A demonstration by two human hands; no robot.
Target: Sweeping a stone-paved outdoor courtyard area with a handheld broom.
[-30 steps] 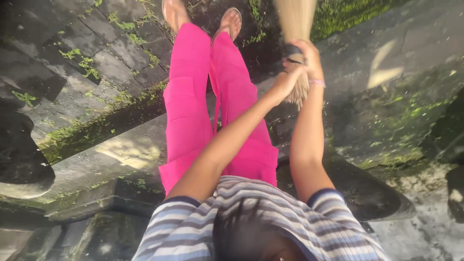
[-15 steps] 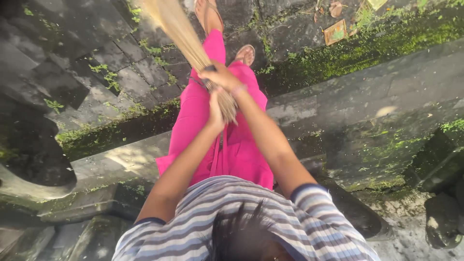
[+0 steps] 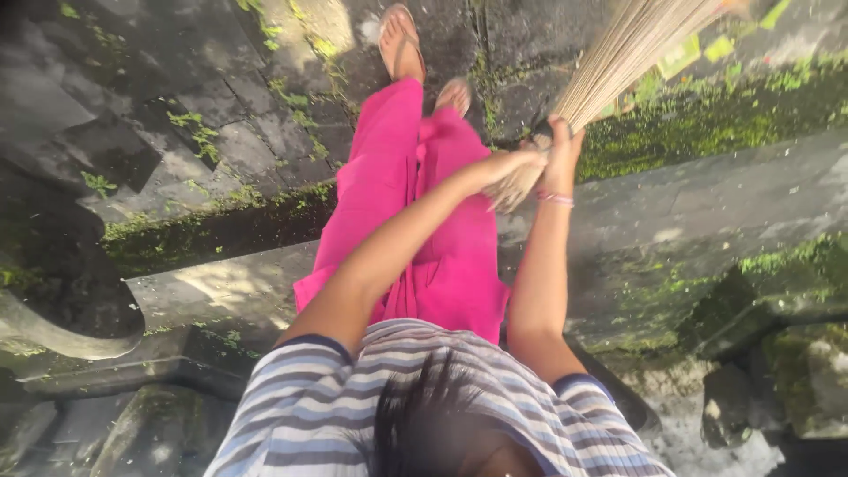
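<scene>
Gripping with both hands, left hand [image 3: 510,164] and right hand [image 3: 563,150] clamped together, a stiff straw-coloured stick broom [image 3: 618,53], fanning over mossy dark stone paving [image 3: 221,132] beside pink trousers [image 3: 415,203].

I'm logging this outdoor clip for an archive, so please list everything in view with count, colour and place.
Broom: one, tan bundle of thin sticks, upper right, bristles fanning up and right.
Paving: dark grey stone blocks, upper left, green moss in the joints.
Ledge: one, grey stone, mossy, across the middle.
Leaves: a few, yellow-green, top right on the ground.
Trousers: one pair, bright pink, centre.
Sandals: two, tan, top centre.
Shirt: one, blue-and-white striped, bottom.
Bracelet: one, pink, right wrist.
Left hand: grips broom's end.
Right hand: grips broom's neck.
</scene>
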